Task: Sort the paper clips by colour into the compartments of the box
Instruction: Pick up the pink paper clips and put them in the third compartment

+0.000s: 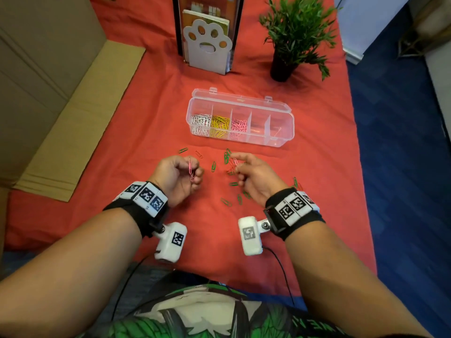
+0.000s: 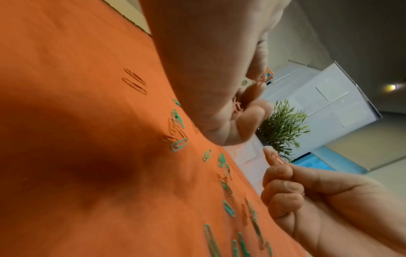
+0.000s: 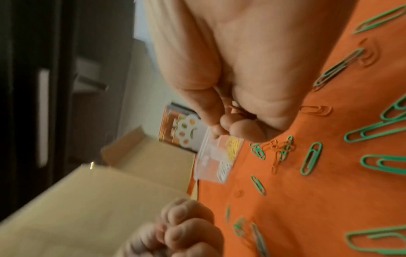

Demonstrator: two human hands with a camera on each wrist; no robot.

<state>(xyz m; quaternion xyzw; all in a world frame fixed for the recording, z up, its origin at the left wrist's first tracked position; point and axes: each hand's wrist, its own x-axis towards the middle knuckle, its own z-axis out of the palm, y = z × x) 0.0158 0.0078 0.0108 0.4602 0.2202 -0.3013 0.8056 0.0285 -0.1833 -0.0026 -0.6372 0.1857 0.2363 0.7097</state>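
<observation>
Pinched in left hand (image 1: 179,175): pink clips (image 1: 191,169), gathered for one trip; right hand (image 1: 253,178) pinches another; box (image 1: 283,139) at twelve o'clock.

Right wrist view motion-blurred throughout; right hand (image 3: 230,69) fills top, fingertips hidden behind palm, clips in its grasp (image 3: 238,108) only an orange-pink smear, count unreadable. Box (image 3: 216,156) half hidden behind that hand. Left wrist view: left hand (image 2: 211,69) blocks own fingertips, held clips (image 2: 238,107) barely visible. Head view: red clips on red cloth (image 1: 230,170) near right hand hard to separate. Box's two right compartments (image 1: 268,129): contents unclear.
</observation>
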